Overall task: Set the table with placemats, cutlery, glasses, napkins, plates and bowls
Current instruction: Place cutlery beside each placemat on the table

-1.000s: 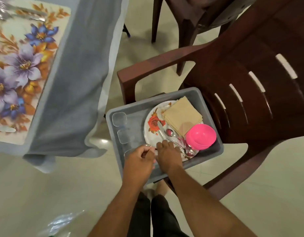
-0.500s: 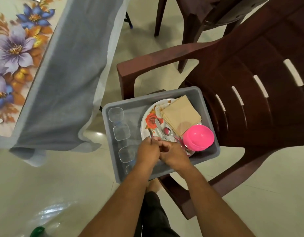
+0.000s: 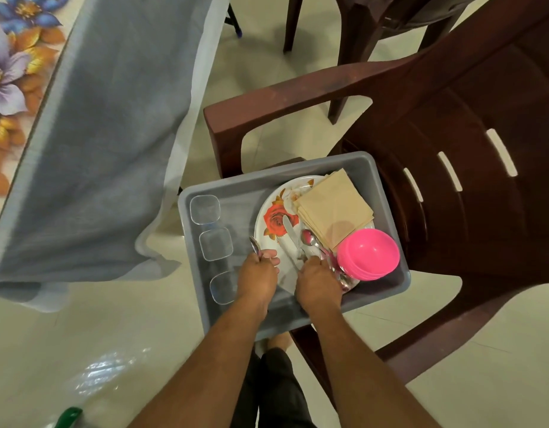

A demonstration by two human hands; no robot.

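In the head view, the left hand pinched a shiny metal spoon over the grey plastic tub, while the right hand curled on the steel cutlery lying on the round flowered plate, beside square beige napkins and smooth pink bowls.

We see a matt grey plastic tub on a scuffed brown plastic chair. At the tub's 3 o'clock, glossy pink plastic bowls; at 9 o'clock, clear glasses. Shiny metal cutlery lies beside matt paper napkins.
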